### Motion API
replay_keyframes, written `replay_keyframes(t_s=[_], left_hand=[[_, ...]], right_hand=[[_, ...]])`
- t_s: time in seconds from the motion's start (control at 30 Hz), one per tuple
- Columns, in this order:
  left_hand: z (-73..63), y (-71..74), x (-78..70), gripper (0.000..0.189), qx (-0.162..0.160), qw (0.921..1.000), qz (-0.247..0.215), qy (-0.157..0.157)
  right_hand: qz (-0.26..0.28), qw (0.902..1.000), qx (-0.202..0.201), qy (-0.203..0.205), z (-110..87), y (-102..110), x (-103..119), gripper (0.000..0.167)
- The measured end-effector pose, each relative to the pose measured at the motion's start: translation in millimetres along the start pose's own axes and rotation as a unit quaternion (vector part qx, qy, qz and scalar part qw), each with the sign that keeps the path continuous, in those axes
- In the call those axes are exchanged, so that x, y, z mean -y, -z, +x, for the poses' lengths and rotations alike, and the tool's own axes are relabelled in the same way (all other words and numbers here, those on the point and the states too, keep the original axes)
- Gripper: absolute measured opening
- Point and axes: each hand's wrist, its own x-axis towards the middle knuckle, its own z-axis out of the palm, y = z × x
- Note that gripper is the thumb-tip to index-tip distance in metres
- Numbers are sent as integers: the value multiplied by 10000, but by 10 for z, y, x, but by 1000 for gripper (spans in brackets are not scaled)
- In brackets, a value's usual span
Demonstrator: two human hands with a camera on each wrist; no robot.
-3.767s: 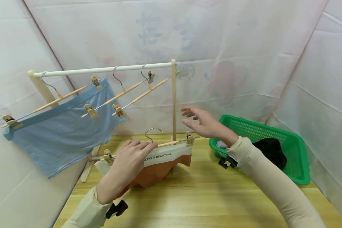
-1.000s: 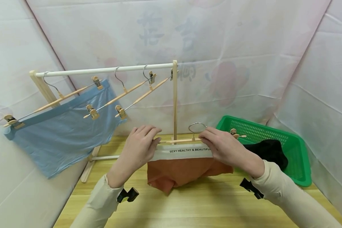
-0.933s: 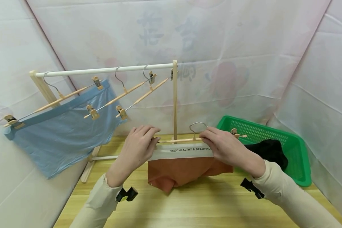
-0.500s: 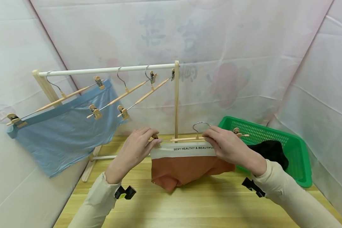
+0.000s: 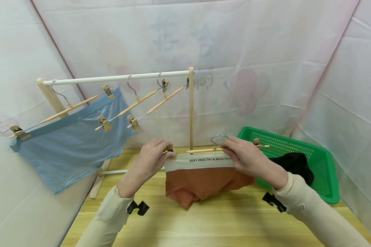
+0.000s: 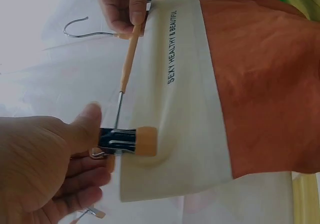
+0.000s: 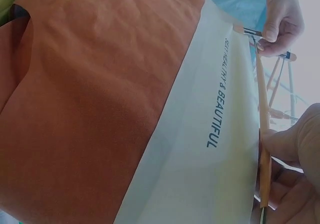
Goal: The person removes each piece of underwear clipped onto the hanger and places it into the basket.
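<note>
Orange-brown underpants [image 5: 201,181] with a white waistband lettered "SEXY HEALTHY & BEAUTIFUL" hang from a wooden clip hanger [image 5: 204,150], held up over the table. At the hanger's left end, my left hand [image 5: 145,166] pinches the clip [image 6: 146,141] between thumb and fingers. The left wrist view shows that clip's wooden jaw on the waistband, a little in from its end. My right hand [image 5: 250,159] grips the hanger's bar right of its metal hook [image 5: 218,137], thumb in front and fingers behind. The right-hand clip [image 5: 256,142] shows beyond that hand.
On the left stands a rack with a white rail [image 5: 117,78]. Blue underpants [image 5: 74,147] hang there from a clip hanger, beside two bare hangers [image 5: 136,104]. A green basket [image 5: 327,178] with black cloth [image 5: 293,164] is at the right, behind my right arm.
My right hand, in the air 3.8 seconds ago, now grips the hanger, which has moved right with the underpants. In the last second, the left thumb and fingers have shifted at the clip.
</note>
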Motion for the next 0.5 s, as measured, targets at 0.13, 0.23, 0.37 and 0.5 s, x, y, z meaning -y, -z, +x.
replay_keyframes(t_s=[0.13, 0.23, 0.37, 0.5], left_hand=[[15, -54, 28, 17, -361, 9988, 59, -323], [18, -76, 45, 16, -452, 9980, 146, -410], [16, -113, 62, 14, -394, 9982, 201, -394], [17, -144, 70, 13, -424, 9980, 216, -412]], right_hand=[[38, 10000, -1, -11, -2, -9, -18, 11], [82, 10000, 1, -8, 1, -22, -31, 10], [122, 9999, 37, -52, -12, -42, -60, 11], [147, 9998, 90, -86, -20, -67, -95, 11]])
